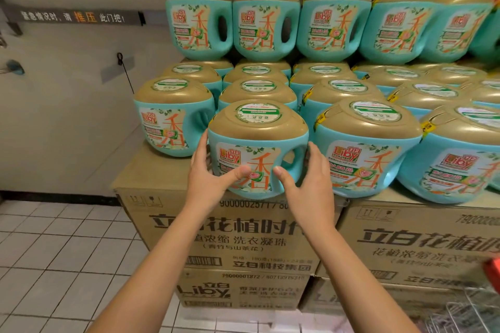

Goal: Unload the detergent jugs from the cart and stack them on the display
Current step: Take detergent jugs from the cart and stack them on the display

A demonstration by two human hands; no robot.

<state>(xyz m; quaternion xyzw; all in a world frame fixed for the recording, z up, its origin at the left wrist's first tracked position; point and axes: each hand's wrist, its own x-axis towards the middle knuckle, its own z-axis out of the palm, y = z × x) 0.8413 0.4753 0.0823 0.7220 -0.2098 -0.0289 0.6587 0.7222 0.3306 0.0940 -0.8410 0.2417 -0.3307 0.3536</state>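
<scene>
A teal detergent jug with a gold lid sits at the front edge of the display, on top of a stacked cardboard box. My left hand grips its left side, thumb across the label. My right hand grips its right side by the handle, thumb on the front. Several identical jugs fill the display behind and beside it, with a raised back row. The cart shows only as wire mesh at the bottom right.
The display rests on stacked Liby cartons. A grey wall with a black sign strip stands on the left. White tiled floor lies below left. A red object pokes in at the right edge.
</scene>
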